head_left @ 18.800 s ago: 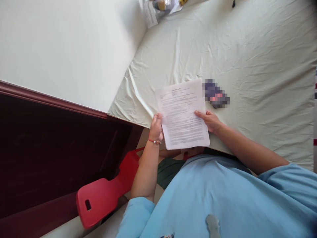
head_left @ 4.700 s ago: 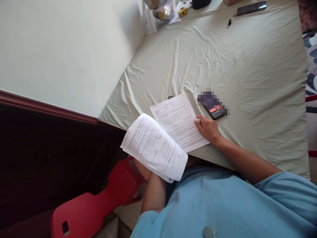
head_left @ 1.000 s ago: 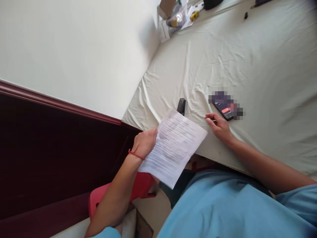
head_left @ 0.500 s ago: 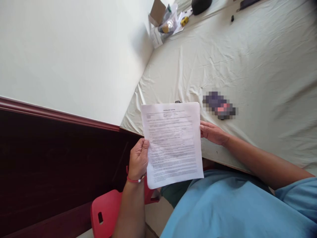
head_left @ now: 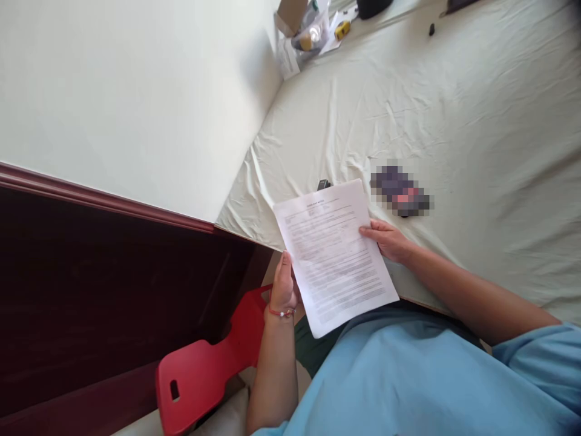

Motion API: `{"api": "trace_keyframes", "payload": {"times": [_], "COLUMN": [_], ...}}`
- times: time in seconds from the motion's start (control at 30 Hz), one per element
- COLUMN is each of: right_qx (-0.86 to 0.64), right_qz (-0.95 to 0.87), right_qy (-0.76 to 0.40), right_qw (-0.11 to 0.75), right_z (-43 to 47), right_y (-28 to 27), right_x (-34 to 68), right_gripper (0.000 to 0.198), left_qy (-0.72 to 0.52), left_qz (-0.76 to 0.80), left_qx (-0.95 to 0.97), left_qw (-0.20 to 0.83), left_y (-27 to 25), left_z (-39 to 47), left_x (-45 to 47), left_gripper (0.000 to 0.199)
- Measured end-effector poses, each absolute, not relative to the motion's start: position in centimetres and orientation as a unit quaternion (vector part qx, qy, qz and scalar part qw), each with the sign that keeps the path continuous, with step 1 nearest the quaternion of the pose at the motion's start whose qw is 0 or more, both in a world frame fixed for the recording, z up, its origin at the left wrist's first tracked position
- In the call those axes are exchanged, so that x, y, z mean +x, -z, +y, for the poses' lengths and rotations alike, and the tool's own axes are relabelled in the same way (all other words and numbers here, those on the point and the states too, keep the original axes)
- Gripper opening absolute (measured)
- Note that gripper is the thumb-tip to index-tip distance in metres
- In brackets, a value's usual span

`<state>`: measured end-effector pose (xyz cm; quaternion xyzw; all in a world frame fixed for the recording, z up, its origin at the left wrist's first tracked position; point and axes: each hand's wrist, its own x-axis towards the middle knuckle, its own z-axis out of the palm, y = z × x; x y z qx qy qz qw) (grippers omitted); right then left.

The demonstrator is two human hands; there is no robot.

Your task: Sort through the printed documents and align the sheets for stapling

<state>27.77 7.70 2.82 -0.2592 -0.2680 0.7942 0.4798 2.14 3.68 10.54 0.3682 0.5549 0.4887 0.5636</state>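
A printed paper document (head_left: 338, 260), dense with lines of text, is held tilted over the table's near edge. My right hand (head_left: 390, 239) pinches its right edge, thumb on the printed face and fingers behind. At the left edge is my left hand (head_left: 285, 284), thumb upright along the side and the other fingers partly hidden behind the paper. Whether there is more than one sheet I cannot tell for certain. Just past the top edge a small black object (head_left: 324, 184) lies partly covered. To the right, a blurred-out dark and pink item (head_left: 402, 191) rests on the cloth.
A pale wrinkled cloth (head_left: 476, 133) covers the table. At the back left are a clear plastic container (head_left: 313, 36), an open cardboard box (head_left: 288, 15) and a yellow tape measure (head_left: 342, 30). A red chair (head_left: 195, 375) stands at lower left, beside a dark panel (head_left: 91, 290).
The paper has turned, its lower end swinging right. My left hand has moved right and its thumb now points up. My right thumb has come onto the front of the paper.
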Motion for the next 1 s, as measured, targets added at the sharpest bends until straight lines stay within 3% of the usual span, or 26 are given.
{"api": "trace_keyframes", "payload": {"times": [0.37,0.63,0.73,0.87,1.0], "right_qx": [-0.287,-0.32,-0.425,-0.568,-0.537], "right_qz": [-0.217,-0.349,-0.489,-0.627,-0.733], "right_qy": [-0.813,-0.778,-0.621,-0.268,-0.122], "right_qw": [0.457,0.412,0.441,0.461,0.399], "right_z": [7.8,7.2,7.7,8.3,8.1], "right_y": [-2.9,-2.4,-2.4,-5.2,-10.5], "right_x": [28.6,27.8,27.9,28.8,28.1], "right_gripper": [0.036,0.044,0.046,0.062,0.04], "left_qy": [-0.47,-0.507,-0.503,-0.484,-0.469], "left_qz": [0.543,0.546,0.548,0.527,0.517], "left_qx": [0.373,0.343,0.337,0.34,0.337], "left_qw": [0.588,0.572,0.578,0.61,0.632], "left_y": [-10.0,-11.5,-11.0,-10.3,-9.8], "left_z": [4.0,5.7,5.6,4.9,4.5], "left_x": [3.6,2.6,3.1,4.1,5.0], "left_gripper": [0.051,0.052,0.054,0.054,0.058]}}
